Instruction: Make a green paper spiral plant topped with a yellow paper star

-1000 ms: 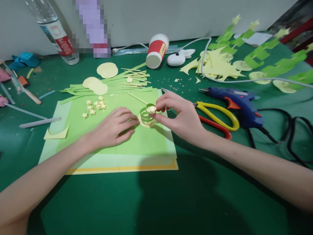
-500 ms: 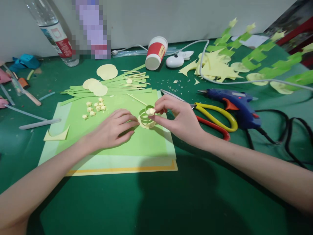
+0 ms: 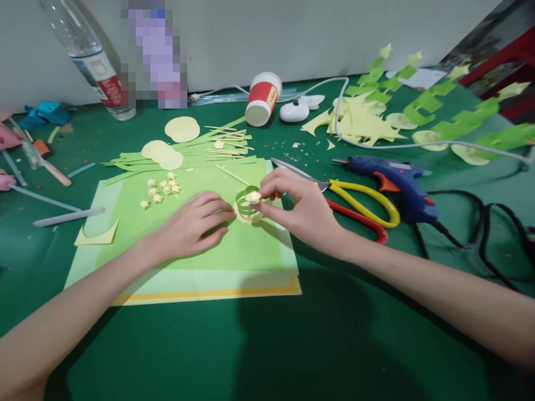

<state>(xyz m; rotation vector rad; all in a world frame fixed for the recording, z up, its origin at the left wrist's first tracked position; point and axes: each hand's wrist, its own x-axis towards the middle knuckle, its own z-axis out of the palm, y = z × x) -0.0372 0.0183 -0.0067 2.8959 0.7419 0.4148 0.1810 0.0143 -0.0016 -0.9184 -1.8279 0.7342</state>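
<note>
My right hand (image 3: 298, 209) is closed in a pinch on a small pale-yellow folded paper star (image 3: 253, 197). The star is at the top of a springy coil of green paper strip (image 3: 241, 199); whether the two are joined I cannot tell. Beneath the coil lies a pale-yellow paper disc (image 3: 247, 220). My left hand (image 3: 200, 223) rests on the green sheet (image 3: 234, 256), fingers stretched out, their tips at the disc's left edge. Several more paper stars (image 3: 167, 189) lie beyond my left hand. A thin stick (image 3: 232, 175) lies just behind the coil.
Right of my right hand lie scissors (image 3: 368, 206) and a blue glue gun (image 3: 393, 178) with its black cord. Green strips (image 3: 196, 150), paper discs (image 3: 182, 129), a paper cup (image 3: 263, 99), paper scraps (image 3: 361, 120) and a bottle (image 3: 104, 83) are farther back. Finished-looking green spirals (image 3: 443, 100) stand at back right.
The whole view has shifted slightly, so most things sit a little lower and the right side lies farther left. My hands keep nearly the same pose, the star still pinched over the coil.
</note>
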